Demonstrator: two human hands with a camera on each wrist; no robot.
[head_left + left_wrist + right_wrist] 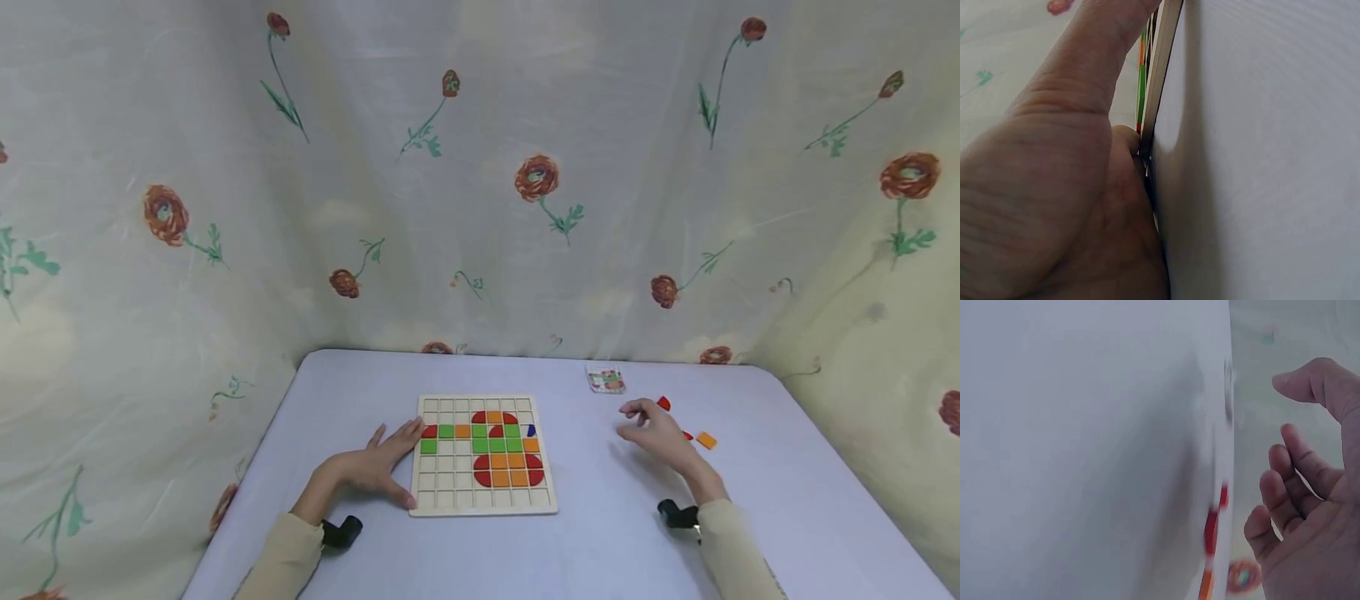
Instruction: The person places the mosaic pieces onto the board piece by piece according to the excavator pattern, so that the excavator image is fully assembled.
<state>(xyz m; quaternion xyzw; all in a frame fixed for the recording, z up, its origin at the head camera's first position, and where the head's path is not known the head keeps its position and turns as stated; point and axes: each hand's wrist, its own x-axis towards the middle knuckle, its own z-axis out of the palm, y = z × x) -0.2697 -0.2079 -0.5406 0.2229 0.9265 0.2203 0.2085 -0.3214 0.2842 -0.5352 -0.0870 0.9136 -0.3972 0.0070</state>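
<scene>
A pale wooden grid board (483, 512) lies on the table, partly filled with red, green and orange tiles; one dark blue piece (531, 431) sits near its right side. My left hand (367, 467), fingers spread, touches the board's left edge. Its thumb is by the near left corner, and the left wrist view shows the board's side (1163, 62) beyond the thumb. Above the table, right of the board, hovers my right hand (660, 435). In the right wrist view its fingers (1280, 490) are loosely bent, the thumb apart, nothing between them.
Around the right hand lie a red piece (663, 402), another red piece (687, 435), partly hidden by the hand, and an orange tile (707, 440). A small printed card (606, 380) lies near the table's far edge. A flowered curtain (480, 208) surrounds the table.
</scene>
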